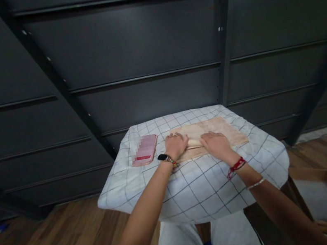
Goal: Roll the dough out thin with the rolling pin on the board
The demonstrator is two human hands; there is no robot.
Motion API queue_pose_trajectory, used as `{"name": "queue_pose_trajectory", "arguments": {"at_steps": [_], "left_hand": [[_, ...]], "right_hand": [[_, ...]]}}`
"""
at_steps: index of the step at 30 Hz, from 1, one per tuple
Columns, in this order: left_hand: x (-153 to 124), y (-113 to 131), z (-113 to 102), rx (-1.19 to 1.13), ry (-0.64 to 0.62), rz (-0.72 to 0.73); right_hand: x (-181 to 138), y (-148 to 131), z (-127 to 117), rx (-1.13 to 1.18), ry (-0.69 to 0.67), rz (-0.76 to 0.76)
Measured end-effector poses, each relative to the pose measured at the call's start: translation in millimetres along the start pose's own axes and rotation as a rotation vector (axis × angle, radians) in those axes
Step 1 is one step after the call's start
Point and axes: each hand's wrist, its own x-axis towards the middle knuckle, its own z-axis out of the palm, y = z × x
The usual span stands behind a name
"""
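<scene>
A beige cloth [218, 130] lies partly folded on a small table covered with a white checked cloth [199, 183]. My left hand [176, 144] rests on the beige cloth's left end, fingers curled round a fold of it. My right hand [216, 145] lies flat on the cloth just right of the left hand, fingers stretched out and pressing down. A black watch and a bracelet sit on my left wrist, red thread and a thin bangle on my right.
A pink phone [144, 150] lies on the table's left part. A dark panelled wall [146, 58] with slanted metal beams stands right behind the table. Wooden floor [61, 244] spreads on both sides. A wooden frame [324, 183] stands at the lower right.
</scene>
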Motion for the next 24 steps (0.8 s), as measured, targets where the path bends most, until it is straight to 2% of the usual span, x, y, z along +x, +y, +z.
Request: {"name": "queue_pose_trajectory", "arguments": {"at_steps": [3,6,12,15,18,21,24], "left_hand": [[24.0,1.8,0.4,-0.047,-0.082,-0.069],[26.7,2.9,1.4,-0.061,-0.089,-0.080],[-25.3,-2.2,2.2,-0.025,0.110,0.053],[-35.0,-6.3,0.5,-0.022,0.125,0.097],[-19.0,-5.8,-2.3,-0.014,0.065,0.075],[2.7,-1.1,-5.3,-0.010,-0.006,-0.009],[5.8,2.2,-4.9,-0.026,-0.003,-0.039]], "right_hand": [[23.6,12.2,-2.3,0.011,-0.075,-0.002],[24.8,10.9,-2.1,-0.017,-0.072,-0.001],[-24.0,-14.9,4.1,-0.031,0.095,0.007],[-29.3,-16.0,5.6,-0.002,0.116,-0.016],[-10.7,-6.0,4.6,0.004,0.068,-0.005],[11.4,4.2,2.6,0.006,0.026,-0.003],[13.5,3.7,4.2,0.001,0.027,0.007]]}}
